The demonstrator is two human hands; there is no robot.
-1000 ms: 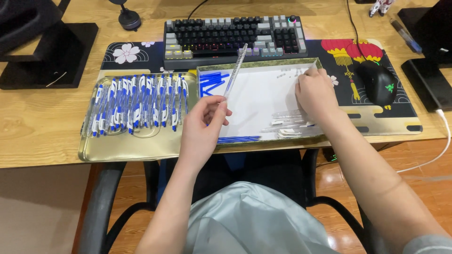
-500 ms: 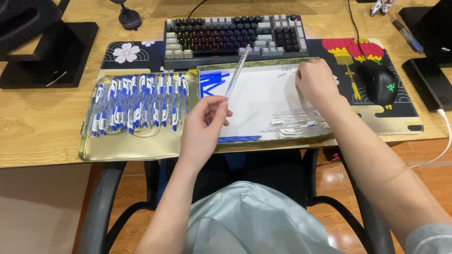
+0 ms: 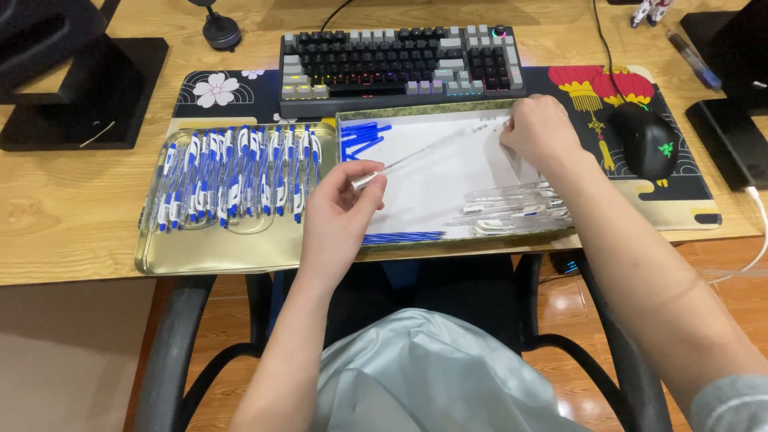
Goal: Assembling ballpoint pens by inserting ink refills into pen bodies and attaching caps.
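I am seeing two trays, a gold tray and a white tray; I am counting one keyboard, one mouse and two hands, my left hand and right hand; the blue and white pens are lying too close together for me to count.
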